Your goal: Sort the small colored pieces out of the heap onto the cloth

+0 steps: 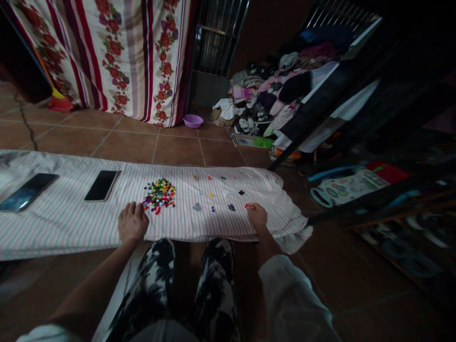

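My left hand (132, 222) rests on the striped cloth (89, 228), fingers slightly bent, with nothing visible in it. Close to its fingertips is a mixed pile of small colourful beads (159, 194). My right hand (257, 216) is at the right end of the cloth, thumb and fingers pinched at a small red bead (247, 206); whether more lie beneath the fingertips is hidden. Left of it are small one-colour groups: dark grey beads (231, 207), black beads (241, 192), purple beads (213, 209), grey beads (197, 206) and yellow beads (211, 194).
Two phones, a light-edged one (102, 185) and a larger dark one (28, 192), lie left on the cloth. Beyond are a purple bowl (193, 121), a flowered curtain (135, 57) and a heap of clothes (263, 95). A dark slanting frame bar (302, 135) stands right.
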`<state>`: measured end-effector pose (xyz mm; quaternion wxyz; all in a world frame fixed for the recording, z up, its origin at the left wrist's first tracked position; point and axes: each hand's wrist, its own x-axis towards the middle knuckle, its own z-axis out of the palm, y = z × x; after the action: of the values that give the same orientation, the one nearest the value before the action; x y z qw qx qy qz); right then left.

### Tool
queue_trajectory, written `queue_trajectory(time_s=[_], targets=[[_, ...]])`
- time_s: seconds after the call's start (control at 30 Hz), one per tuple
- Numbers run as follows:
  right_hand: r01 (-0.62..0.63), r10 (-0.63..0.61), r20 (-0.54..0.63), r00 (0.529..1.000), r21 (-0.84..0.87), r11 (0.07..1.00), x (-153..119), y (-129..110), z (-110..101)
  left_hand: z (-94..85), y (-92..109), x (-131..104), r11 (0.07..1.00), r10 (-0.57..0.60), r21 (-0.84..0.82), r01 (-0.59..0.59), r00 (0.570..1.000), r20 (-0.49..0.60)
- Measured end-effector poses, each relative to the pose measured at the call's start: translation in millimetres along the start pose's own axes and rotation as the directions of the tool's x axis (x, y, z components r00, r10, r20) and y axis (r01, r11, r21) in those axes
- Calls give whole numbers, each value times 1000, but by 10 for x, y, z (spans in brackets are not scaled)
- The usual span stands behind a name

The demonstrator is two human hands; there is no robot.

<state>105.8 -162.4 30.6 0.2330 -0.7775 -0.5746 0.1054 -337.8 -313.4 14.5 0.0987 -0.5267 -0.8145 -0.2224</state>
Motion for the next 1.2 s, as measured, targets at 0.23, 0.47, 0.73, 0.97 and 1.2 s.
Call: queue_trajectory(time_s=[0.23, 0.47, 0.73, 0.97, 1.2], targets=[[51, -51, 14, 999, -29, 998, -21, 42, 18, 13, 2, -1, 1000, -11, -23, 11, 1000, -2], [97, -93, 42, 995, -100, 990, 2, -11, 34, 12, 1, 3, 1000, -7, 24, 7, 1000, 4], [120, -113, 53, 992, -153, 981, 84, -21, 73, 11, 10, 15, 997, -21, 72, 19, 999, 27], [131, -118, 85, 989, -174, 976, 70, -15, 46, 34, -5, 6, 997, 0, 72, -1, 1000, 15], [198, -202, -49, 978, -81, 977, 26, -51, 2, 24, 2, 11, 999, -14, 31, 14, 1000, 20]])
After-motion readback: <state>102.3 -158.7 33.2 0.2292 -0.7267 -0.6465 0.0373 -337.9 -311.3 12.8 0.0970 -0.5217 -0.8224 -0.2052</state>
